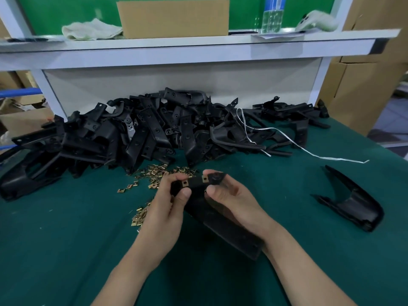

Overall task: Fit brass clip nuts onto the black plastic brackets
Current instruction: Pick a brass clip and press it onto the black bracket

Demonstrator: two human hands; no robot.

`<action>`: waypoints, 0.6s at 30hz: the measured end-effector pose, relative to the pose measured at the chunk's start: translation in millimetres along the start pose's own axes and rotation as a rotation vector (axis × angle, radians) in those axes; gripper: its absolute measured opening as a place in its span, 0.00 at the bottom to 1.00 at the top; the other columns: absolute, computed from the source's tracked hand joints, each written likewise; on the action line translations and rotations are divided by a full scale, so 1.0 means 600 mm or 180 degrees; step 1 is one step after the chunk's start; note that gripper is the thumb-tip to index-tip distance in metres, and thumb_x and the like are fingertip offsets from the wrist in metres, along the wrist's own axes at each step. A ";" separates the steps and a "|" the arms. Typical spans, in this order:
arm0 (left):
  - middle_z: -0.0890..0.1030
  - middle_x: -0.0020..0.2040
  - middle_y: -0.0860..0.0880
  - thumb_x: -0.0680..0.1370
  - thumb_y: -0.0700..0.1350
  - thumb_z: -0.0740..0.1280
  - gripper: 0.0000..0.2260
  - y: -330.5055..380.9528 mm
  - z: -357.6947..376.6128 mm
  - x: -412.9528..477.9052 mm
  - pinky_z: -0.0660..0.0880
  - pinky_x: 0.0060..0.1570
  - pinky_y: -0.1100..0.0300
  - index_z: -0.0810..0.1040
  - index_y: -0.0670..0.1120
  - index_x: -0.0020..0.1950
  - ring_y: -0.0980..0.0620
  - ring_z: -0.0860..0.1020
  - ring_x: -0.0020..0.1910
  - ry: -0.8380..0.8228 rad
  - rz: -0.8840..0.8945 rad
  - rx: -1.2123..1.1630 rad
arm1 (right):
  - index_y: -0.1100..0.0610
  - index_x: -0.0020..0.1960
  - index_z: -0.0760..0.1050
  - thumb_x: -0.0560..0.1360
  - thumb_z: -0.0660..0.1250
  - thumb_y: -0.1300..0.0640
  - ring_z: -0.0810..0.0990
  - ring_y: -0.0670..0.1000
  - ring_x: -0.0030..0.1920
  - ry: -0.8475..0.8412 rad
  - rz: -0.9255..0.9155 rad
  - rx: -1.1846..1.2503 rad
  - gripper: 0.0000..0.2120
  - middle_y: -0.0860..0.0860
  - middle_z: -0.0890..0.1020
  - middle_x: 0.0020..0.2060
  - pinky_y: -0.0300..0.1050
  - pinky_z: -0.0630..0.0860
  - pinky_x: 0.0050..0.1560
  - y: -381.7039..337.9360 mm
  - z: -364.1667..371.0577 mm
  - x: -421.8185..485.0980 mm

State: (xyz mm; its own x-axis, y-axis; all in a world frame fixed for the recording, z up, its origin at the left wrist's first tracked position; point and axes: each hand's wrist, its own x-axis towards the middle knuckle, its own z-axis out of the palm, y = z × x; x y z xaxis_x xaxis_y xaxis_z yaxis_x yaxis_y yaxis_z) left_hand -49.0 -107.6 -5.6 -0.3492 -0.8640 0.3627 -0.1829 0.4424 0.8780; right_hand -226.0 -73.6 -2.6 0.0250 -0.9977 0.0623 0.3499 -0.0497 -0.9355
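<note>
Brass clip nuts: two small square ones (185, 183) are seen seated on the top edge of the long black plastic bracket (223, 219), held above the green mat (66, 250).
Left hand (164, 214): closed on the bracket's left end.
Right hand (234, 198): clamped round its right end.
Loose nuts (159, 172): scattered just behind.
Bracket pile (132, 129): heaped beyond.
Single black bracket (353, 202): laid apart, right.

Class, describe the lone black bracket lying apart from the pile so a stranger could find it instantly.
Start at the green table mat, then look right of the person's right hand. The lone bracket lies there by itself, a curved forked piece, well clear of the heaped pile.
</note>
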 end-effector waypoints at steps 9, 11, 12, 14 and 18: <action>0.78 0.47 0.64 0.80 0.58 0.55 0.10 0.004 0.008 -0.013 0.70 0.39 0.73 0.62 0.70 0.61 0.62 0.77 0.40 0.0075 0.0490 0.0565 | 0.45 0.55 0.83 0.67 0.81 0.51 0.84 0.47 0.53 0.0158 -0.0320 -0.0272 0.18 0.47 0.86 0.49 0.38 0.78 0.54 -0.006 0.005 -0.005; 0.78 0.48 0.64 0.80 0.59 0.56 0.11 0.008 0.008 -0.014 0.71 0.38 0.72 0.61 0.70 0.61 0.61 0.78 0.41 0.0095 0.0509 0.0556 | 0.44 0.52 0.84 0.67 0.80 0.52 0.84 0.46 0.51 0.0197 -0.0361 -0.0298 0.15 0.47 0.86 0.48 0.37 0.78 0.52 -0.010 0.007 -0.009; 0.78 0.49 0.64 0.80 0.60 0.56 0.11 0.010 0.008 -0.014 0.71 0.39 0.72 0.61 0.70 0.61 0.60 0.78 0.42 0.0082 0.0505 0.0540 | 0.44 0.52 0.84 0.67 0.80 0.52 0.85 0.46 0.50 0.0214 -0.0369 -0.0311 0.15 0.47 0.86 0.48 0.36 0.78 0.52 -0.012 0.007 -0.011; 0.79 0.47 0.64 0.80 0.60 0.57 0.10 0.012 0.007 -0.013 0.71 0.39 0.72 0.62 0.70 0.60 0.60 0.78 0.41 0.0027 0.0505 0.0544 | 0.44 0.51 0.84 0.68 0.79 0.55 0.85 0.46 0.49 0.0237 -0.0381 -0.0363 0.13 0.47 0.86 0.47 0.36 0.78 0.51 -0.015 0.007 -0.015; 0.76 0.44 0.65 0.81 0.58 0.56 0.09 0.011 0.005 -0.013 0.69 0.37 0.73 0.62 0.67 0.60 0.62 0.75 0.38 -0.0054 0.0594 0.0638 | 0.44 0.50 0.85 0.69 0.78 0.57 0.84 0.45 0.48 0.0257 -0.0466 -0.0523 0.12 0.46 0.86 0.45 0.35 0.78 0.49 -0.019 0.011 -0.018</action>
State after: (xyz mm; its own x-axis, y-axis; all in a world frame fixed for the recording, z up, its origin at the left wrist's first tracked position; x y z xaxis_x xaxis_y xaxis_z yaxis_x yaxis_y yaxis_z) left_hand -50.2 -97.0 -3.9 -0.4090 -0.7596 0.5057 -0.2916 0.6339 0.7163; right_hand -223.9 -61.8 9.6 -0.0923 -0.9794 0.1796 0.1871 -0.1942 -0.9630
